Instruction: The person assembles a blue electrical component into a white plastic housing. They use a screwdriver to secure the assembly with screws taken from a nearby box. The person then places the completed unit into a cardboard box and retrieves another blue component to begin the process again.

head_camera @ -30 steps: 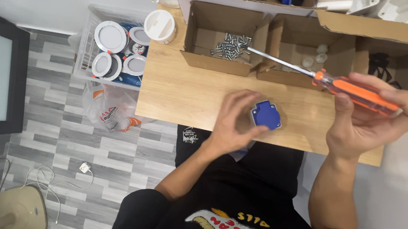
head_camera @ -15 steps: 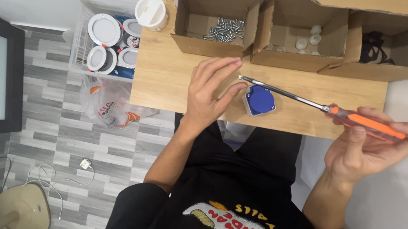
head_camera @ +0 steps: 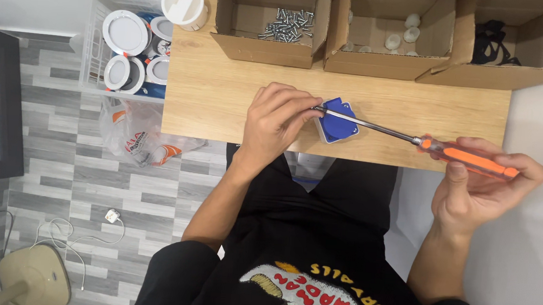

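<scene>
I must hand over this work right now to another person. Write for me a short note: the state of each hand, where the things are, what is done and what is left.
Left hand: resting on the wooden table, fingertips at the screwdriver's tip and touching the blue socket cover.
Right hand: grip closed on the orange handle of the screwdriver, its shaft slanting down to the cover.
Things: loose screws in the left cardboard box; small white caps in the middle box; black parts in the right box.
Done: the tip is placed at the cover's upper left corner.
Left: whether any screw is seated cannot be seen; check each corner.
</scene>
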